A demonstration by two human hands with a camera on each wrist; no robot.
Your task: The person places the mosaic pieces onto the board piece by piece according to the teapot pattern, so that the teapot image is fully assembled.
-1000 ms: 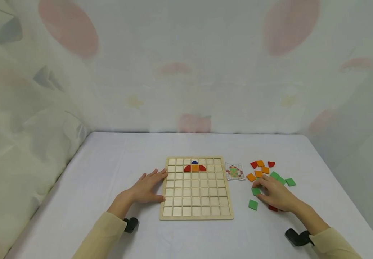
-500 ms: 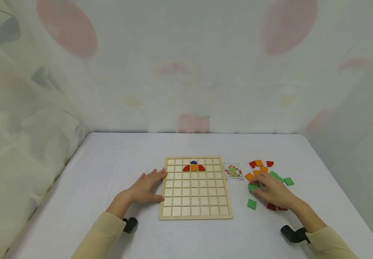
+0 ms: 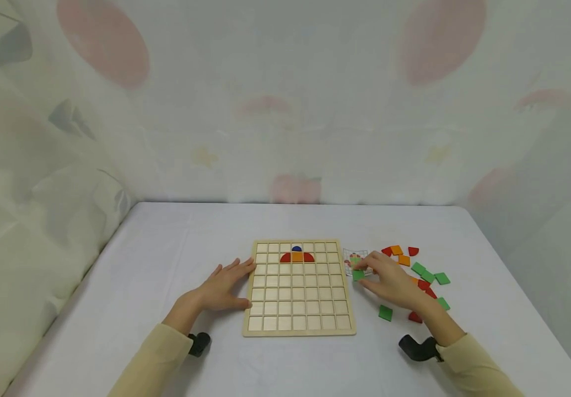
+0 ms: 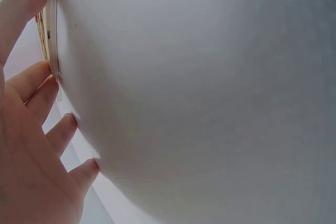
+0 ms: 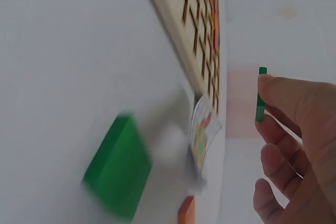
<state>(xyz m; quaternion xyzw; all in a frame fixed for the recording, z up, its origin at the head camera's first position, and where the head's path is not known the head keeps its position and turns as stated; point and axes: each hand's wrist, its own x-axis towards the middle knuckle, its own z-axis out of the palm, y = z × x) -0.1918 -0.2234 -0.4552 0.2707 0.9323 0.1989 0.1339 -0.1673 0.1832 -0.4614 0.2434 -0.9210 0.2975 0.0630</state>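
Note:
My right hand point(image 3: 389, 280) pinches a green square tile point(image 5: 260, 94) between thumb and finger, raised off the table beside the board's right edge. In the head view that tile hangs over part of the pattern card point(image 3: 347, 262). At the left edge of the wooden grid board point(image 3: 285, 306), my left hand point(image 3: 220, 288) lies with fingers spread, thumb and fingertips touching the frame. On the board's upper rows sit a blue half-round piece point(image 3: 296, 248), an orange square point(image 3: 297, 257) and two red curved pieces point(image 3: 285, 258), one on each side of the orange.
Right of the card lie loose orange squares point(image 3: 404, 260), red pieces point(image 3: 413, 251) and several green squares point(image 3: 442, 278). One green square point(image 3: 386, 312) lies apart, nearer the front. Patterned cloth point(image 3: 295, 138) hangs behind the white table point(image 3: 196, 226).
My right hand has picked up a green tile from the loose pieces and carried it left to the pattern card. My left hand has stayed at the board's edge.

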